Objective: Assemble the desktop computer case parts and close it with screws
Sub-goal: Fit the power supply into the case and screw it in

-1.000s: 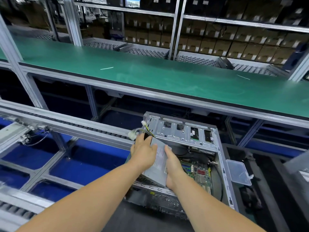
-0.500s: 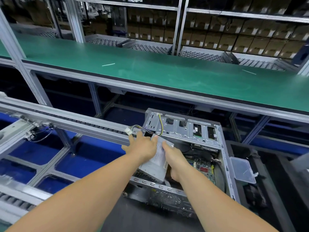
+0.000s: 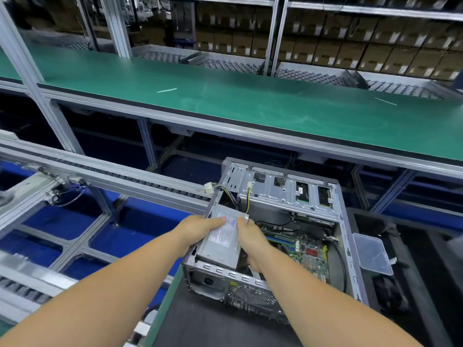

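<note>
**Power supply held in open case, both hands on it**

Factory line, racking behind. Back shelves stacked with rows of brown cartons, too many and too blurred to count. One long green bench runs across the frame on an aluminium frame; two thin white strips lie on it, well apart: one strip left of centre, second strip far right. Below left, one roller conveyor rail over a blue floor.

One computer case, side open, lies on a black mat near centre. Inside: one drive cage at the far end, one green motherboard on the case floor at right. One grey power supply sits in the near-left corner of the case, slightly tilted, label side up. Its cable bundle runs toward the far end; two white connectors show, one connector hanging outside the left wall, one smaller plug on a yellow lead against the drive cage.

One clear plastic box rests just beside the case's right wall.

Two hands. Left hand grips the power supply's left edge, fingers stretched over the top onto the label. Right hand holds the right side, thumb on top near the label, fingers wrapped down the side; their tips are hidden, probably under the unit's edge.
</note>
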